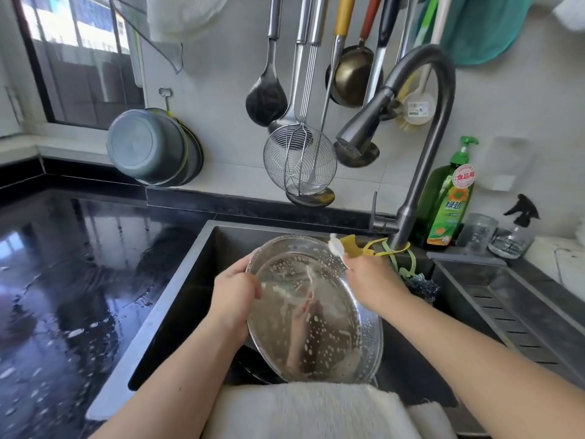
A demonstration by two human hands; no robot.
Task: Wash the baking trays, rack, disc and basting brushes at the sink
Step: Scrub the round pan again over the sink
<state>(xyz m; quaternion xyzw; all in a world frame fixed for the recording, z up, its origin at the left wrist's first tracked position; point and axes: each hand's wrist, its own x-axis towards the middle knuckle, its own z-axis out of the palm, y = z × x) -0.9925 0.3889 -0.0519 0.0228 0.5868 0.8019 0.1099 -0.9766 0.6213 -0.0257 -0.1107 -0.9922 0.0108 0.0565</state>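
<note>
Centre frame over the dark sink [177, 299] I see my left hand [235, 294] gripping the suds-speckled round steel tray [313, 315] tilted, right hand [368, 277] clutching a yellow sponge [349, 245] at its upper rim.

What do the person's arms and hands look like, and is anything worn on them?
Both forearms are bare up to the picture's edge: no sleeves show. The left hand and right hand have no gloves, and no rings, watch or bracelet can be seen.
</note>
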